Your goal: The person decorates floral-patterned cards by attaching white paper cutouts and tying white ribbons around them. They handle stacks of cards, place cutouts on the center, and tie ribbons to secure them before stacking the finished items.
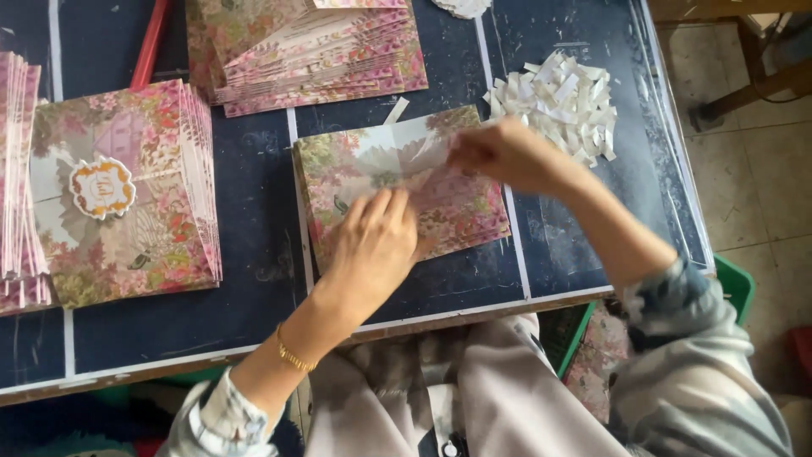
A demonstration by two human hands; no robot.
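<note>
Nearest the table's front edge, left hand (372,245) presses flat, fingers together, on a floral envelope (457,211); right hand (507,154) pinches its flap beside the paper strips (562,101).

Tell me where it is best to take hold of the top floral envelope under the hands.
Probably the open flap edge of the floral envelope, from the far side: it lifts off the flat stack, where the right hand pinches, while the left hand presses the body down.
</note>
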